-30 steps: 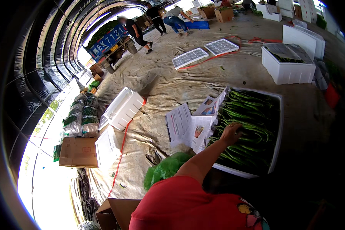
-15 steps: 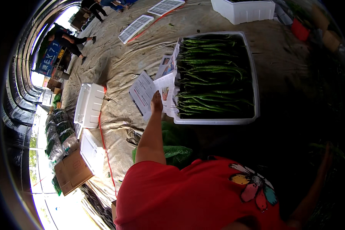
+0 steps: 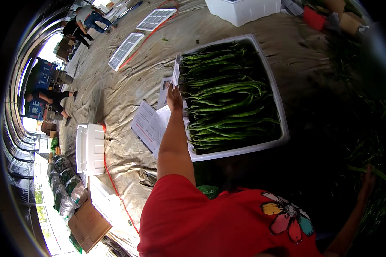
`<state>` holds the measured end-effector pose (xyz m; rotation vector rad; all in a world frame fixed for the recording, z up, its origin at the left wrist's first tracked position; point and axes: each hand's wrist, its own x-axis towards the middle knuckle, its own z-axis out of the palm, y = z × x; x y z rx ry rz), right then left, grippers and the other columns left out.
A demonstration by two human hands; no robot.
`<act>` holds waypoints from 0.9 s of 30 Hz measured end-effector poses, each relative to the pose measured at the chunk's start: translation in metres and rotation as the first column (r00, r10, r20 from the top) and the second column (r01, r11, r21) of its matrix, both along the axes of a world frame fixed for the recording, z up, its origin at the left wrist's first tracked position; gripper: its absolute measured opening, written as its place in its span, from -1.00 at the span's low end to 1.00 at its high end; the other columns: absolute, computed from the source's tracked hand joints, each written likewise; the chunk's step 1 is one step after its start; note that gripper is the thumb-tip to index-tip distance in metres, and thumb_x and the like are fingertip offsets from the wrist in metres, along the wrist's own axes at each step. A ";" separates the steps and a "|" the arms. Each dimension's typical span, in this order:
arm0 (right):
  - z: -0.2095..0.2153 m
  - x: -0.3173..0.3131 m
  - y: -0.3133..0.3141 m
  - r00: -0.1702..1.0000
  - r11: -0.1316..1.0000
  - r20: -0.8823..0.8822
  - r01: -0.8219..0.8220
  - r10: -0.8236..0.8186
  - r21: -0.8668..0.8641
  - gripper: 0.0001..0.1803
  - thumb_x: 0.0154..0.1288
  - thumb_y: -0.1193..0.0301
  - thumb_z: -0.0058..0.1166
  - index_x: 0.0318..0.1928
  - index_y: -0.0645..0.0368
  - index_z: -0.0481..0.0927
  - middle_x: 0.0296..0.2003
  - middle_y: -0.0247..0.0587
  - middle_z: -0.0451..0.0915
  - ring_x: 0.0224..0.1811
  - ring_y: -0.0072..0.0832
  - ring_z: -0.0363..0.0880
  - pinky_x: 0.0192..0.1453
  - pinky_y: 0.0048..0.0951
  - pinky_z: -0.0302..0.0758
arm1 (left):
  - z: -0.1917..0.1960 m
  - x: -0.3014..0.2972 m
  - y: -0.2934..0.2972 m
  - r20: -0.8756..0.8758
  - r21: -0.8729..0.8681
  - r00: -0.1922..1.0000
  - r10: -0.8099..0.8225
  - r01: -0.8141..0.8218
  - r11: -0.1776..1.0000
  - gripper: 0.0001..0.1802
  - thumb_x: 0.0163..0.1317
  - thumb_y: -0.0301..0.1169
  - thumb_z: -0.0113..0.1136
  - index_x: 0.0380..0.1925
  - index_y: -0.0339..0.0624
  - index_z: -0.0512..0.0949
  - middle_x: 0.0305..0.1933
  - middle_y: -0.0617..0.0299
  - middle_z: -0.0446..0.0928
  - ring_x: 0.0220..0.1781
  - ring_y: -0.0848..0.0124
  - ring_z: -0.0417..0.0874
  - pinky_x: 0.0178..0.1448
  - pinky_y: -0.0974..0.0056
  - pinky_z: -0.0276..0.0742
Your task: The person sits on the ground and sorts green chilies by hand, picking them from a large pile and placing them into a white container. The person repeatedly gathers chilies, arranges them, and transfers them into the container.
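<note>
At the far left I made out clear-wrapped bundles, slick and crinkled, beside a flat-sided brown carton. A white foam box, stiff and ribbed, rested next to a red strap that ran over the creased tarp. Further right, printed paper spilled out past the edge of the pale foam crate, placed, I judged, as a lining between wall and contents. The left grip lay at that paper by the crate's left rim, its fingers pointing up along the sheet; whether they pinched it or merely pressed, I could not tell. Inside the crate, long green peppers lay side by side, glossy, thin and slightly curled, probably aligned that way to pack closely. At the far right, the right grip met a loose pepper; the shade was too deep for me to say whether it closed around it.
</note>
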<state>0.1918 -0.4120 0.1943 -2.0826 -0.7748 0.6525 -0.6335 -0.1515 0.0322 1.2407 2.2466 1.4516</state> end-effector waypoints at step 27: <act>0.048 -0.113 -0.002 0.965 0.973 -0.228 0.166 -0.127 0.162 -0.46 0.24 0.02 0.07 0.05 0.18 0.47 -0.07 -0.17 0.51 -0.02 -0.31 0.51 0.07 -0.24 0.46 | 0.009 0.167 0.067 -0.854 -0.424 0.138 -0.503 0.378 0.823 -0.37 0.25 -0.30 0.02 0.34 -0.02 0.17 0.32 -0.07 0.26 0.33 0.18 0.29 0.39 0.00 0.17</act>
